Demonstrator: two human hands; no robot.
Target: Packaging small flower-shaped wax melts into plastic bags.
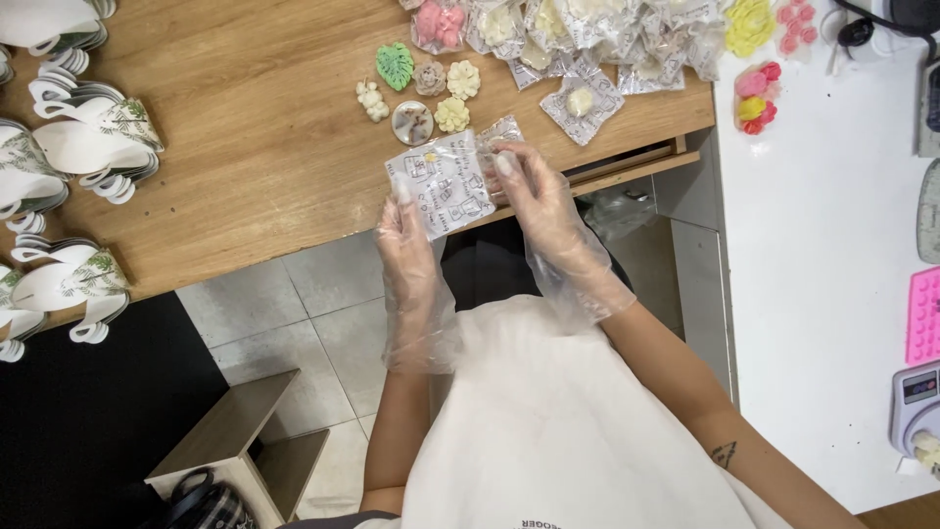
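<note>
So a small clear printed plastic pouch (pixel 443 183) is held over the wooden table's (pixel 245 147) near edge, pinched between both gloved hands: left hand (pixel 406 245) at its lower-left corner, right hand (pixel 534 191) closed on the top-right opening, long axis running between them.

A small craft workshop: moulded soaps (pixel 431 93), silicone mould (pixel 923 315), scale (pixel 916 407), stacked paper boxes (pixel 88 147).

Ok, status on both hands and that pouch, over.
Left hand and right hand, gloved, both pinching the printed clear pouch above the table edge. Loose soap shapes just beyond. Nothing blocking.
</note>
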